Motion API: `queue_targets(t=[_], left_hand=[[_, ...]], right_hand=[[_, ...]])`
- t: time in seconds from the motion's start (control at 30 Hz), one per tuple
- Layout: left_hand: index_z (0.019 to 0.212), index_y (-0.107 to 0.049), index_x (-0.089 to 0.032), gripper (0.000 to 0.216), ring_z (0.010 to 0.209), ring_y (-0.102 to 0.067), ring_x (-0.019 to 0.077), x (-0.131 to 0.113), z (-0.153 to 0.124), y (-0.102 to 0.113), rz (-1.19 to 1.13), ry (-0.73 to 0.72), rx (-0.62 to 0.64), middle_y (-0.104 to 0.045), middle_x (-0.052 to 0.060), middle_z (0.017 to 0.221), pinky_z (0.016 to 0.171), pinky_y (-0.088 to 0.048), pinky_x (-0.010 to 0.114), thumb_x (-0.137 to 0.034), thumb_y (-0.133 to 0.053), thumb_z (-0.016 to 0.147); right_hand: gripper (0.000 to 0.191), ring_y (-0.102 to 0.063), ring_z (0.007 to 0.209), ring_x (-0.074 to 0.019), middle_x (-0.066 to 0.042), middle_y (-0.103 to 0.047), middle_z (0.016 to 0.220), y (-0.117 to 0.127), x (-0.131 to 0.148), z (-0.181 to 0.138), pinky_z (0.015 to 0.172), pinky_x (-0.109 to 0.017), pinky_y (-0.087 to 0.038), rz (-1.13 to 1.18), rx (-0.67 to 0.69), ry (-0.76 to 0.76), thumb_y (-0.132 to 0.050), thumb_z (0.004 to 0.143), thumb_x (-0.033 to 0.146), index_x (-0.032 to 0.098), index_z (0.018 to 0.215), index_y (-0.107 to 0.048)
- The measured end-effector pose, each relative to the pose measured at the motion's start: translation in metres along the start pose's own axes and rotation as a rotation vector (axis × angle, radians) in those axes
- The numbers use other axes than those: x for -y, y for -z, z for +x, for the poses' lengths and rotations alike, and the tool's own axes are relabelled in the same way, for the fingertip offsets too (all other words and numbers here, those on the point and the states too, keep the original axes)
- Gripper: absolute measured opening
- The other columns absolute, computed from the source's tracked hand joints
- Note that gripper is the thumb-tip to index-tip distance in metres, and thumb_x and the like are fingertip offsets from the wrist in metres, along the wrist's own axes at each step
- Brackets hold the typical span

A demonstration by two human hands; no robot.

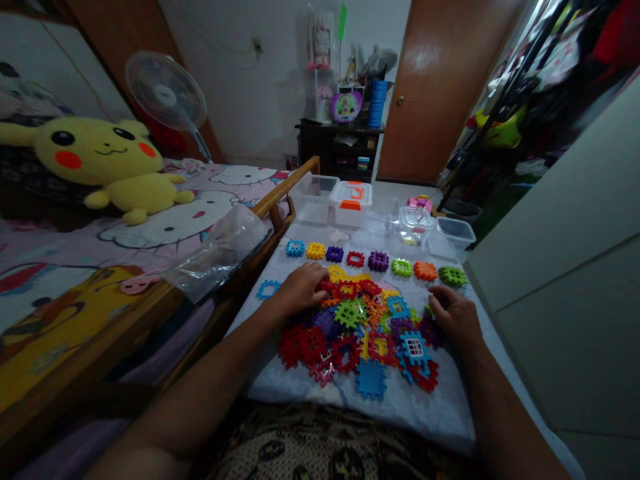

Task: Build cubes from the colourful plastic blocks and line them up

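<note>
A heap of colourful plastic waffle-block tiles [360, 333] lies on a pale cloth [430, 413] in front of me. My left hand [303, 287] rests on the heap's far left edge, fingers curled over a red tile [327, 288]. My right hand [455, 313] lies at the heap's right edge, its fingers bent down among the tiles; what they hold is hidden. Beyond the heap, several single tiles stand in a row [373, 260], running from blue on the left to green on the right. A lone blue frame tile [267, 289] lies left of my left hand.
Clear plastic boxes [315, 197], one with an orange-latched lid [353, 200], sit past the row. A wooden bed frame [273, 207] runs along the left, with a plastic bag [220, 253] and yellow plush toy [107, 163]. A fan [167, 93], dark shelf [340, 150], door [440, 87] and a pale cabinet [565, 280] at right.
</note>
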State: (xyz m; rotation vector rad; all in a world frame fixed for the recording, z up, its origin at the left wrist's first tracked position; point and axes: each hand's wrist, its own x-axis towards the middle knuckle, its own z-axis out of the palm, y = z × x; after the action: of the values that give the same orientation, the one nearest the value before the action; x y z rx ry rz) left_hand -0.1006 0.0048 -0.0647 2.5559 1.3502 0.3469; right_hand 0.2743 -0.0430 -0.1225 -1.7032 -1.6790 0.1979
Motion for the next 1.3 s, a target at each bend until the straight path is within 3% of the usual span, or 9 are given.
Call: queue_targets(t=[0.17,0.3,0.4,0.57,0.83,1.03,1.17,1.3], left_hand=[[0.112,-0.061,-0.023,0.037,0.117,-0.056,0.0249,0.023,-0.020,0.024,-0.231,0.026,0.034,-0.062,0.007,0.125,0.102,-0.043,0.038,-0.038,-0.068,0.078],[0.114,-0.060,-0.021,0.045,0.115,-0.059,0.0267,0.043,-0.028,0.030,-0.199,0.172,0.076,-0.063,0.010,0.125,0.101,-0.044,0.037,-0.039,-0.068,0.074],[0.114,-0.061,-0.018,0.050,0.111,-0.062,0.0275,0.050,-0.028,0.023,-0.187,0.188,0.145,-0.066,0.011,0.121,0.098,-0.046,0.035,-0.039,-0.071,0.069],[0.103,-0.064,-0.019,0.035,0.089,-0.067,0.0230,0.049,-0.026,0.016,-0.188,0.223,0.162,-0.072,0.006,0.098,0.081,-0.050,0.030,-0.034,-0.063,0.072],[0.102,-0.066,-0.020,0.031,0.087,-0.069,0.0226,0.049,-0.027,0.017,-0.162,0.261,0.112,-0.074,0.005,0.095,0.080,-0.051,0.030,-0.023,-0.058,0.073],[0.102,-0.069,-0.020,0.030,0.090,-0.069,0.0224,0.039,-0.023,0.023,-0.045,0.246,-0.105,-0.074,0.007,0.099,0.086,-0.050,0.032,-0.016,-0.047,0.082],[0.107,-0.068,-0.020,0.032,0.094,-0.069,0.0205,0.026,-0.012,0.026,-0.153,0.193,-0.189,-0.074,0.005,0.103,0.090,-0.050,0.031,-0.017,-0.044,0.086],[0.109,-0.068,-0.018,0.033,0.090,-0.068,0.0185,0.021,0.009,0.016,-0.327,0.172,-0.131,-0.074,0.004,0.099,0.085,-0.052,0.029,-0.017,-0.044,0.086]], right_hand=[[0.031,-0.066,0.066,-0.0206,-0.006,-0.074,0.078,-0.001,0.000,0.000,0.069,-0.034,-0.053,-0.001,-0.005,0.011,-0.054,0.078,0.043,0.020,0.090,-0.071],[0.032,-0.066,0.066,-0.0207,-0.007,-0.074,0.079,-0.002,0.000,0.000,0.070,-0.035,-0.053,-0.003,0.001,0.012,-0.054,0.078,0.043,0.019,0.089,-0.071],[0.032,-0.065,0.065,-0.0205,-0.007,-0.073,0.078,-0.002,0.000,0.000,0.070,-0.035,-0.053,-0.010,0.014,0.013,-0.053,0.078,0.043,0.018,0.090,-0.071],[0.032,-0.066,0.065,-0.0207,-0.006,-0.073,0.077,-0.002,-0.001,0.000,0.068,-0.034,-0.052,-0.008,-0.004,0.010,-0.053,0.078,0.043,0.019,0.090,-0.071],[0.033,-0.065,0.065,-0.0205,-0.006,-0.073,0.077,-0.002,-0.003,0.000,0.068,-0.034,-0.052,0.001,0.003,0.005,-0.054,0.078,0.045,0.019,0.089,-0.071],[0.033,-0.065,0.064,-0.0205,-0.006,-0.072,0.076,-0.002,-0.002,0.000,0.068,-0.035,-0.052,-0.002,0.001,0.009,-0.054,0.078,0.044,0.018,0.090,-0.071],[0.031,-0.066,0.067,-0.0206,-0.006,-0.074,0.079,-0.001,-0.002,0.000,0.070,-0.034,-0.052,0.009,-0.002,0.011,-0.054,0.078,0.042,0.019,0.091,-0.071],[0.032,-0.066,0.065,-0.0203,-0.006,-0.073,0.077,0.000,-0.001,-0.001,0.068,-0.034,-0.052,0.011,0.001,0.001,-0.054,0.078,0.042,0.018,0.090,-0.071]])
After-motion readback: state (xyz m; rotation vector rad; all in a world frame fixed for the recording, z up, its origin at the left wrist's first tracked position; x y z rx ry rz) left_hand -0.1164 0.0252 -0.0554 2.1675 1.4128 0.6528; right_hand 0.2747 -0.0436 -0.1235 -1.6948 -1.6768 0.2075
